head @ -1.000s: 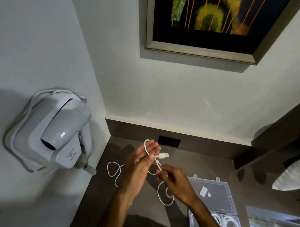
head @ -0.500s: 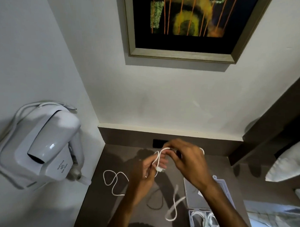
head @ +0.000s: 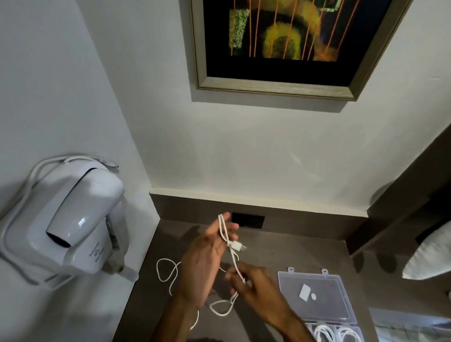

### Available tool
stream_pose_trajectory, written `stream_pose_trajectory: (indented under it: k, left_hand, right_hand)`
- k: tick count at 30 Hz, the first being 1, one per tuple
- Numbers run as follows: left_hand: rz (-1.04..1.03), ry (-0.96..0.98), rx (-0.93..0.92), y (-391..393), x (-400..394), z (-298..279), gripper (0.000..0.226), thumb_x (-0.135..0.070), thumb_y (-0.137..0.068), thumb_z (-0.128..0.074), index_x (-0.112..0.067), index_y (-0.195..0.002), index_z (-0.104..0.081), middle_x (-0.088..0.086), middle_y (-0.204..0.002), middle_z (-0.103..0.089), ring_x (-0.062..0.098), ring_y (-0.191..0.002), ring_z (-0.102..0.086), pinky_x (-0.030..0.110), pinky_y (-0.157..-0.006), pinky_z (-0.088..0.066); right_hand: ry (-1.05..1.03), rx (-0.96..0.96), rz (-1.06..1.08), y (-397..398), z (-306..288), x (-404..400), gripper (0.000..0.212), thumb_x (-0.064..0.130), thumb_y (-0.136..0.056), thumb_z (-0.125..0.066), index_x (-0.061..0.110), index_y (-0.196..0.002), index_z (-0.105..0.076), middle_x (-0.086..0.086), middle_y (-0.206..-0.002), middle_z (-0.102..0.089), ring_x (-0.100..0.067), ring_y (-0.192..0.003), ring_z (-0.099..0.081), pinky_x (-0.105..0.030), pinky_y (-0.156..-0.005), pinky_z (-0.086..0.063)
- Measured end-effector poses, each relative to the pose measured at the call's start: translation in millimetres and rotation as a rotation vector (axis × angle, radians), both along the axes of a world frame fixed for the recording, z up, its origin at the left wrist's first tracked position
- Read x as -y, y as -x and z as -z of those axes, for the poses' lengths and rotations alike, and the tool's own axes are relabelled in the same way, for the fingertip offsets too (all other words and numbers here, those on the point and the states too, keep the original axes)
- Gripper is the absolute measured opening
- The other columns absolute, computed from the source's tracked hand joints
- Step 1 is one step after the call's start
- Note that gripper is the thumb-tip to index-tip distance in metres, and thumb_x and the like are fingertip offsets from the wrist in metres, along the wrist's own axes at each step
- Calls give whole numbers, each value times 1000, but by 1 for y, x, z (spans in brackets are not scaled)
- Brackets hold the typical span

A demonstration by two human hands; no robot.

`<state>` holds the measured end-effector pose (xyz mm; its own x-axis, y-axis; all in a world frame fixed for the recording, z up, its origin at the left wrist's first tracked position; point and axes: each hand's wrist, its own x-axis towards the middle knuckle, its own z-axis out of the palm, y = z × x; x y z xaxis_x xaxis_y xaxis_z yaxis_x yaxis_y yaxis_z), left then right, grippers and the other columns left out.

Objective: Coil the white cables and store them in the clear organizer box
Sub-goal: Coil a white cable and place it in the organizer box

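Note:
My left hand (head: 206, 263) is raised over the brown table with a white cable (head: 225, 232) looped over its outstretched fingers; the cable's plug sticks out by the fingertips. My right hand (head: 254, 285) pinches the same cable lower down, and a loose loop hangs beneath it. More of the white cable lies in curls on the table to the left of my left hand. The clear organizer box (head: 318, 298) stands open at the right, lid flat, with several coiled white cables (head: 335, 334) in its compartments.
A white wall-mounted hair dryer (head: 67, 222) juts out at the left beside the brown table (head: 293, 250). A black socket (head: 248, 220) sits in the back panel. A framed picture (head: 286, 40) hangs above. A white pillow (head: 437, 253) lies at the right.
My right hand has dropped from the top of the loop to a lower point on the cable. My left hand's fingers have stretched out with another turn over them.

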<state>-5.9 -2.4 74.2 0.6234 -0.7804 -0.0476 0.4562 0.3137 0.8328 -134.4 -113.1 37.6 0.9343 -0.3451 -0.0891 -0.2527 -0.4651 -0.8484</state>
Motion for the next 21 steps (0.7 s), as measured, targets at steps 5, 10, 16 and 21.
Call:
stream_pose_trajectory:
  k: [5,10,16,21]
  left_hand:
    - [-263,-448,501,-5,11,18,66,-59,-90,-62,-23,-144,-47,-12,-111,-69,8,-99,-66,33,-97,-54]
    - [-280,-507,930,10,8,38,65,-63,-99,-42,-22,-151,-41,-35,-124,-52,-10,-120,-53,0,-96,-42]
    - [192,-540,610,20,4,11,56,-62,-100,-30,-30,-106,-75,-2,-82,-71,8,-76,-66,48,-89,-54]
    - [322,-197,90,21,2,-20,101,-87,-75,-48,-2,-124,-72,9,-82,-68,15,-73,-59,24,-75,-52]
  right_hand:
    - [342,60,-68,16,-27,-8,16,35,-95,-59,35,-110,-62,14,-104,-71,-9,-91,-66,-24,-80,-56]
    - [368,129,-141,20,-53,17,16,22,-103,-61,33,-114,-65,16,-111,-54,0,-94,-58,-10,-78,-50]
    - [362,192,-48,0,-72,81,20,6,-98,-73,20,-108,-83,3,-115,-65,-10,-96,-70,-27,-80,-66]
    - [-201,189,-56,-15,-51,84,24,1,-102,-66,15,-111,-84,6,-101,-83,-3,-72,-74,-11,-59,-53]
